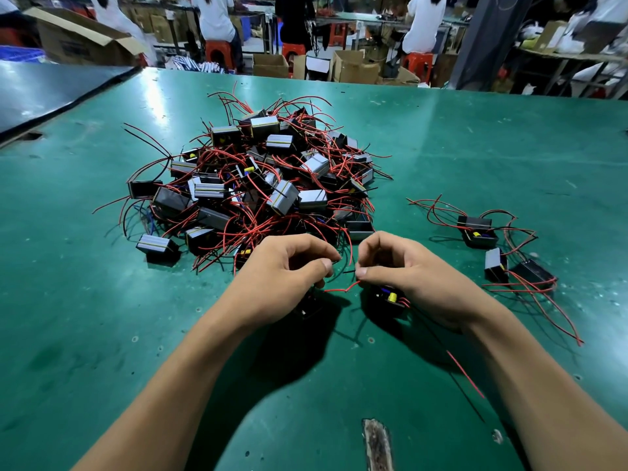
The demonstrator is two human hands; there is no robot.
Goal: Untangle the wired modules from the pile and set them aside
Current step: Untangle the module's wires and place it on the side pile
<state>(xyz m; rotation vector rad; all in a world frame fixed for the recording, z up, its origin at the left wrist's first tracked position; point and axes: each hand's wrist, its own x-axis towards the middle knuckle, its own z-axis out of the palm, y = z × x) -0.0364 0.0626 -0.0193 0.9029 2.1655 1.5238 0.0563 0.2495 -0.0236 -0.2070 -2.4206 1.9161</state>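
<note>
Two hands work just before the pile (251, 178) on the green table (475, 147): left hand (285, 270) pinching a wire, right hand (404, 270) clasping a module (390, 299) (no legible markings); three freed modules (492, 246) lie right.

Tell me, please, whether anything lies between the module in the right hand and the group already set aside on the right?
Nothing visible does. The module under the right hand faces bare green table up to the set-aside modules; only their loose red wires trail there.

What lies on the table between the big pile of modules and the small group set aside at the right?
In the head view, the stretch between the pile and the set-aside modules is bare green table; only loose red wire ends reach into it.
</note>
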